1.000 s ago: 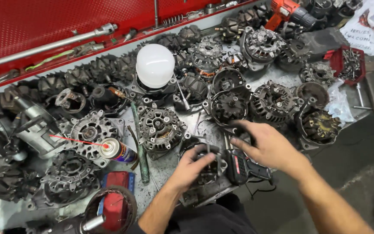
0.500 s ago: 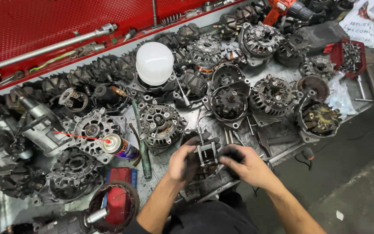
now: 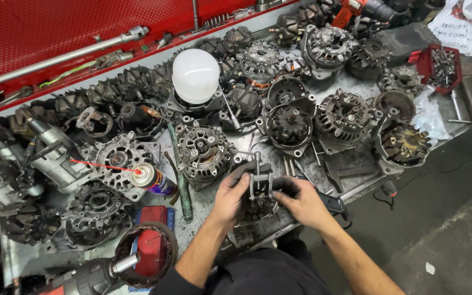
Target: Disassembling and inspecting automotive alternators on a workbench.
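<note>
Surface point(image 3: 356, 169): grey metal sheet, greasy, crowded with finned cast alternator housings point(image 3: 203, 150), round and dull.

White dome lamp point(image 3: 195, 75), smooth, sits on one housing at the back.

Spray can point(image 3: 151, 178) with a thin red straw lies on its side, left of the hands.

Dark alternator part point(image 3: 258, 194) at the near edge, with a metal puller standing on top. Left hand point(image 3: 230, 199) grasps its left side, right hand point(image 3: 301, 203) its right. Best kept square and steady; the puller centred, I judge.
</note>
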